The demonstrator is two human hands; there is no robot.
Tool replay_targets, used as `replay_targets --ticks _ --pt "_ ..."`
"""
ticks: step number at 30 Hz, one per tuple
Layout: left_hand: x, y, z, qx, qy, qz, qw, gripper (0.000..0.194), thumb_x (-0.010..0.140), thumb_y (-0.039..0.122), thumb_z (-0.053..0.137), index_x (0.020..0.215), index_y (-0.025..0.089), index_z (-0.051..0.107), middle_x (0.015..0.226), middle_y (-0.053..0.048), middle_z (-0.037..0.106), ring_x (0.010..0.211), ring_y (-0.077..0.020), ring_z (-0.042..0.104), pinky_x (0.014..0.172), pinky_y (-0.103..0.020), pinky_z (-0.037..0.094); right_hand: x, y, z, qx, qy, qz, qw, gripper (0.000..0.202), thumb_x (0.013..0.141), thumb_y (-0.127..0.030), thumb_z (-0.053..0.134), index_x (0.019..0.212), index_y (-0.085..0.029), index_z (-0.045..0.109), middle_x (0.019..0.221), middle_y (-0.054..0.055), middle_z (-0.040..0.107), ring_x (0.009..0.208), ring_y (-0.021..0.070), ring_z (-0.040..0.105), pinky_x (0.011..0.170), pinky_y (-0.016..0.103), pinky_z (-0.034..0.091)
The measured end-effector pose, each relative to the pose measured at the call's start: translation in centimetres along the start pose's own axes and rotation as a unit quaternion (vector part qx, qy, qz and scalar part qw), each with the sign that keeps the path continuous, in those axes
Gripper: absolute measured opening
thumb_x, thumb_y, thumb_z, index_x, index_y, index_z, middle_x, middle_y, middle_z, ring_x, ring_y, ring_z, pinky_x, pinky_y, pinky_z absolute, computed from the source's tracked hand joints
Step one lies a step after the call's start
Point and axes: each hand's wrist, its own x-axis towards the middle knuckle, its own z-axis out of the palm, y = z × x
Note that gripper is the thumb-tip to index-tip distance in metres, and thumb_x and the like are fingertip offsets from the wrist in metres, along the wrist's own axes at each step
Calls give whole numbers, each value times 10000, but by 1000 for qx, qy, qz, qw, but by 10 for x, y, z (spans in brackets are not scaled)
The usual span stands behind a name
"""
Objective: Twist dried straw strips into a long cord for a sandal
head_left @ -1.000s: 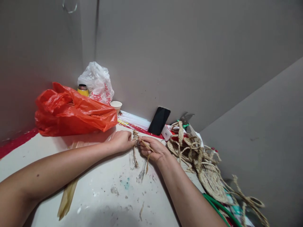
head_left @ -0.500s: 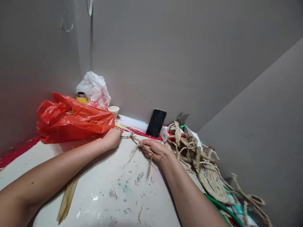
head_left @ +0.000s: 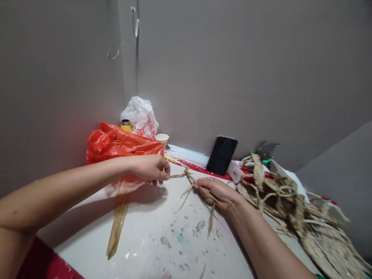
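Twisted straw cord (head_left: 186, 173): located above the far middle part of the bench (head_left: 145, 236), spanning the gap between the two hands, with a small knot about halfway along the visible length.

Left hand (head_left: 150, 167): fingers curled and narrow, tips at the cord's left end; the cord ran from them in a nearly level line to the knot. Exact finger contact was too small to make out. A shadow of the hand fell on the bench below it.

Right hand (head_left: 215, 190): thumb and fingers pinched on the cord's other side, just beyond the knot. Thin pale fibres (head_left: 183, 198) trailed down and leftward from near its fingertips; a flat dry blade (head_left: 211, 221) hung below the palm.

Left side: red plastic bag (head_left: 128, 145), partly hidden by the left forearm. A tan flat strip (head_left: 117, 228) extended from the bag's near side toward the viewer. Behind the bag stood a yellow bottle (head_left: 126, 127) with a dark neck, a crumpled white bag (head_left: 142, 118) with red print, and, to their right, a paper cup (head_left: 162, 138).

Far edge: long white strips (head_left: 188, 155) lay along the wall. A dark-screened phone (head_left: 222, 155) leaned back, tilted, right of the strips.

Right side: a heap of braided straw (head_left: 299, 215), with a green-handled metal tool (head_left: 266, 151) behind it.

Bench surface: white, marked with grey and bluish-green stains.
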Motion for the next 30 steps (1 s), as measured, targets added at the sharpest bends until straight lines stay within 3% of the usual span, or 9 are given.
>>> replay_targets --ticks 3,5,7,10,14,16,20,24,30 --pt "-39 -10 4 123 85 -83 985 225 691 292 577 502 181 527 470 0 508 449 -121 458 513 -236 347 0 1 0 -6 6 0 1000 155 683 -208 573 546 -138 553 322 -77 337 272 25 194 270 158 152" --pt "-58 -32 11 215 158 -141 953 294 684 327 585 448 187 479 448 -11 466 469 -141 458 548 -260 355 -1 1 0 -10 5 3 1000 151 674 -211 584 545 -142 548 326 -81 329 279 25 186 271 160 157" --pt "-70 -59 19 252 182 -215 926 286 683 377 579 481 191 497 491 -30 493 517 -173 497 578 -280 368 -1 1 1 -16 -1 2 1000 158 678 -222 590 548 -141 549 325 -87 314 283 24 176 274 156 157" --pt "-78 -87 30 227 193 -236 925 256 672 410 576 553 189 526 560 -31 524 570 -177 508 586 -271 361 -1 1 1 -13 -7 0 1000 171 682 -236 594 550 -137 547 336 -84 320 290 20 180 279 147 143" --pt "-76 -89 40 42 193 -161 967 90 639 252 534 615 186 478 579 36 470 546 -112 432 524 -216 303 1 3 0 5 -11 4 1000 171 688 -235 603 562 -143 533 350 -86 323 299 19 179 280 141 129" --pt "-71 -80 41 -98 189 -100 972 98 611 217 535 653 184 453 577 61 439 529 -87 397 505 -195 291 1 3 -1 15 -22 9 1000 168 693 -235 602 573 -146 527 356 -89 323 299 18 177 281 137 124" --pt "-49 -60 45 -321 191 -55 926 227 564 185 576 779 171 504 565 80 456 492 -63 390 477 -173 291 1 1 0 14 -23 8 1000 152 692 -241 585 592 -141 532 365 -86 337 291 17 193 284 134 133" --pt "-10 -40 52 -448 137 -17 883 246 518 130 559 762 128 590 608 32 565 521 -79 494 497 -179 354 1 -1 2 13 -25 -6 1000 162 685 -257 594 593 -146 519 363 -93 326 295 19 195 291 138 128" --pt "56 -19 69 -584 88 23 807 349 477 147 683 820 97 636 733 -54 678 677 -163 630 739 -286 487 3 -2 0 24 -54 -29 998 250 663 -327 682 627 -151 509 379 -127 259 328 15 139 316 152 111"
